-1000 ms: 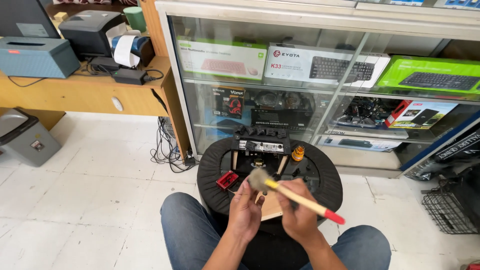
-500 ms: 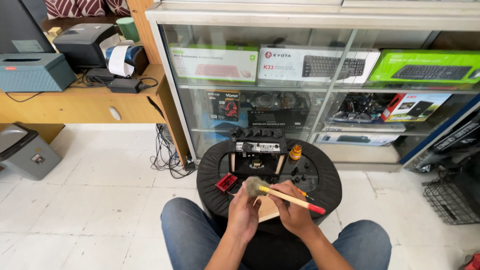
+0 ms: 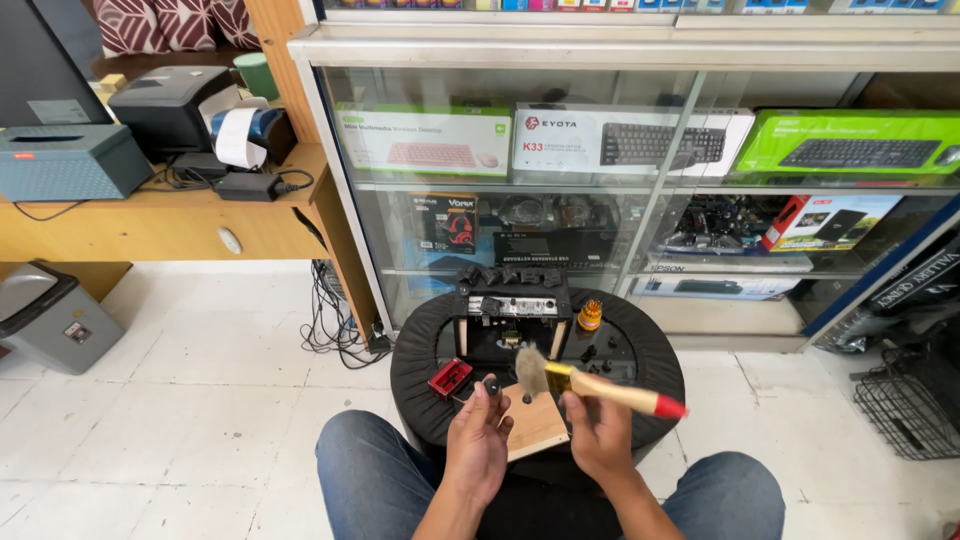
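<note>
Wooden-handled bristle brush (image 3: 590, 385) pinched in right fingers (image 3: 590, 425); left fingers (image 3: 487, 400) pinch small black knob (image 3: 491, 384).

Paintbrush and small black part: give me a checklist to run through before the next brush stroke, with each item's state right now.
1. Right hand grips the paintbrush by its wooden handle: ok.
2. Left hand holds the small black part up at its fingertips: ok.
3. Bristles meet the part: not ok, there is a gap between them.
4. Wooden board lies under both hands: ok.
5. Black device stands steady on the round black stool: ok.
6. Dust left on the part: cannot tell, too small.
</note>
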